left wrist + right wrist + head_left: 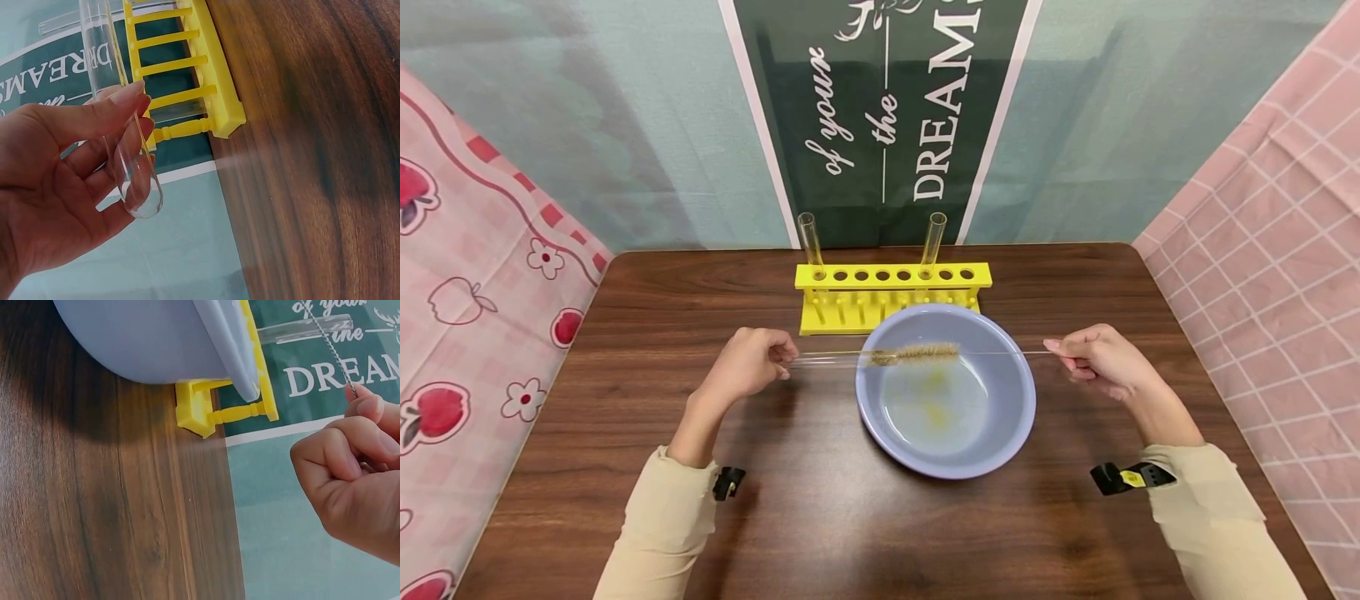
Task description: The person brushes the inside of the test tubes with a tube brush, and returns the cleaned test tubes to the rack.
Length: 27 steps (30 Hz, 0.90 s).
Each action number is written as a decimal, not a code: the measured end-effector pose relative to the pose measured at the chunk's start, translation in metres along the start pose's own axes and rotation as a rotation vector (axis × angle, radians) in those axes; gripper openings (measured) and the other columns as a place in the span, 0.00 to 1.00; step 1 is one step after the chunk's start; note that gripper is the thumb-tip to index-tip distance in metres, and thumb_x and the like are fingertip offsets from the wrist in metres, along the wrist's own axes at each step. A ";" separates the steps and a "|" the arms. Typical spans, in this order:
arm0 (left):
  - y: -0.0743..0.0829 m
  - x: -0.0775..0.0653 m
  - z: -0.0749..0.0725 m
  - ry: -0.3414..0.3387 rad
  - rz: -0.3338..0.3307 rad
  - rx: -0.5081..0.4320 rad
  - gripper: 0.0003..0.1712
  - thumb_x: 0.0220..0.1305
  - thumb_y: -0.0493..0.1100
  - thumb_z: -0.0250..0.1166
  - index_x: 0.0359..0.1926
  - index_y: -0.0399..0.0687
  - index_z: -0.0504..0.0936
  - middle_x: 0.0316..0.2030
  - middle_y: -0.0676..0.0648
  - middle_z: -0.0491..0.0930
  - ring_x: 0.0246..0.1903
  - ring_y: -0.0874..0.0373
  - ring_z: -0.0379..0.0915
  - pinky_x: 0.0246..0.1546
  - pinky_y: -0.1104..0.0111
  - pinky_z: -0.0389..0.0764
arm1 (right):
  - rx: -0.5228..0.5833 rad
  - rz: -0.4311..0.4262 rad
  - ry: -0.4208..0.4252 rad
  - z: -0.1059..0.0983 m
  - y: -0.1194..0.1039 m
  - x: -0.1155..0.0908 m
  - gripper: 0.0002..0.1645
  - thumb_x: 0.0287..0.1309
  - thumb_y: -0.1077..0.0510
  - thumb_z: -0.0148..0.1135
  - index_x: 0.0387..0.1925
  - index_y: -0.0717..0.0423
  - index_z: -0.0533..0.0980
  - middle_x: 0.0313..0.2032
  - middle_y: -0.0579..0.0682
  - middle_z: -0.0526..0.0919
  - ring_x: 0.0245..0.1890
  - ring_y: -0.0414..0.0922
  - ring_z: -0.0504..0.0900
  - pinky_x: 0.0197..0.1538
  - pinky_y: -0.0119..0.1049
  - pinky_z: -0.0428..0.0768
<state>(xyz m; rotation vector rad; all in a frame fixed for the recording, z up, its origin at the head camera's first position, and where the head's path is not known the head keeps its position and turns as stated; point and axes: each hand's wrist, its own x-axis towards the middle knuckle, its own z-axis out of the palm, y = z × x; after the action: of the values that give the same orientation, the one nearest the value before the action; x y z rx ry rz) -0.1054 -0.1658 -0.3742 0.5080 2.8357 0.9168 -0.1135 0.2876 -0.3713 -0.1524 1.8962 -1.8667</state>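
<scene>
My left hand (751, 360) holds a clear glass test tube (134, 169) near its rounded end, thumb on one side and fingers on the other. The tube lies almost level, its mouth toward the right over the basin. A test tube brush (925, 353) with tan bristles spans the basin; the left end of its bristles overlaps the tube's mouth in the head view. Pinched between thumb and fingers of my right hand (1101, 358) is the brush's thin twisted wire handle (334, 353). Below sits a lavender basin (1021, 417) holding shallow, yellow-tinted water.
Behind the basin, a yellow test tube rack (850, 321) carries two upright glass tubes, one at its left end (809, 237) and another right of middle (933, 237). The brown wooden table (820, 517) meets a hanging cloth at its back edge.
</scene>
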 end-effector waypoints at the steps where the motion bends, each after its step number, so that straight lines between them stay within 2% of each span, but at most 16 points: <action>1: -0.001 0.000 0.000 0.001 0.004 0.000 0.13 0.39 0.23 0.69 0.26 0.42 0.81 0.25 0.46 0.82 0.27 0.57 0.79 0.34 0.62 0.77 | -0.038 -0.015 0.012 0.000 0.000 0.000 0.25 0.61 0.68 0.49 0.08 0.62 0.65 0.09 0.49 0.53 0.12 0.46 0.45 0.17 0.41 0.41; 7: -0.006 -0.002 0.000 -0.024 0.018 -0.042 0.12 0.39 0.24 0.70 0.26 0.41 0.81 0.25 0.46 0.81 0.28 0.56 0.78 0.32 0.65 0.78 | -0.419 -0.126 0.132 0.001 0.004 -0.003 0.21 0.59 0.64 0.56 0.12 0.69 0.67 0.09 0.45 0.62 0.11 0.37 0.54 0.12 0.37 0.52; 11: -0.009 -0.003 -0.003 -0.066 0.004 -0.078 0.12 0.39 0.24 0.69 0.27 0.39 0.81 0.25 0.46 0.81 0.27 0.57 0.77 0.31 0.66 0.78 | -0.592 -0.239 0.179 0.002 0.010 -0.004 0.17 0.57 0.67 0.57 0.13 0.64 0.70 0.11 0.41 0.65 0.13 0.33 0.56 0.13 0.34 0.56; 14: -0.011 -0.004 -0.006 -0.104 -0.008 -0.097 0.11 0.40 0.24 0.69 0.28 0.38 0.81 0.25 0.45 0.81 0.27 0.57 0.77 0.30 0.66 0.78 | -0.662 -0.327 0.202 0.005 0.012 -0.005 0.16 0.54 0.72 0.58 0.14 0.58 0.72 0.13 0.41 0.68 0.14 0.37 0.61 0.17 0.33 0.61; 18: -0.012 -0.004 -0.009 -0.154 -0.015 -0.122 0.12 0.40 0.24 0.70 0.28 0.38 0.81 0.26 0.43 0.80 0.27 0.57 0.77 0.30 0.67 0.78 | -0.712 -0.430 0.216 0.016 0.006 -0.010 0.17 0.50 0.76 0.58 0.15 0.56 0.73 0.15 0.41 0.70 0.18 0.44 0.66 0.23 0.29 0.65; 20: -0.012 -0.004 -0.010 -0.172 -0.016 -0.132 0.12 0.39 0.24 0.70 0.28 0.38 0.81 0.26 0.43 0.80 0.27 0.58 0.77 0.30 0.68 0.78 | -0.735 -0.474 0.224 0.021 0.003 -0.013 0.17 0.48 0.78 0.58 0.15 0.56 0.74 0.15 0.41 0.70 0.18 0.43 0.66 0.24 0.28 0.65; 25: -0.015 -0.005 -0.011 -0.189 -0.017 -0.139 0.11 0.40 0.24 0.69 0.28 0.37 0.81 0.26 0.42 0.81 0.27 0.57 0.77 0.30 0.69 0.78 | -0.756 -0.495 0.252 0.017 0.003 -0.016 0.14 0.47 0.78 0.58 0.18 0.59 0.76 0.18 0.39 0.74 0.22 0.34 0.70 0.28 0.24 0.68; 27: -0.018 -0.007 -0.014 -0.176 -0.030 -0.120 0.11 0.41 0.22 0.68 0.27 0.36 0.81 0.26 0.42 0.80 0.26 0.57 0.78 0.29 0.69 0.78 | -0.731 -0.482 0.273 0.010 0.003 -0.020 0.13 0.48 0.78 0.57 0.19 0.60 0.77 0.18 0.41 0.76 0.21 0.35 0.70 0.27 0.25 0.68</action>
<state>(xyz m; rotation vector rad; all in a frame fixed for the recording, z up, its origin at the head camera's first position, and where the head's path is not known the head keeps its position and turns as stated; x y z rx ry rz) -0.1065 -0.1899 -0.3733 0.5036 2.6067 0.9783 -0.0913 0.2861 -0.3690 -0.6670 2.8648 -1.3974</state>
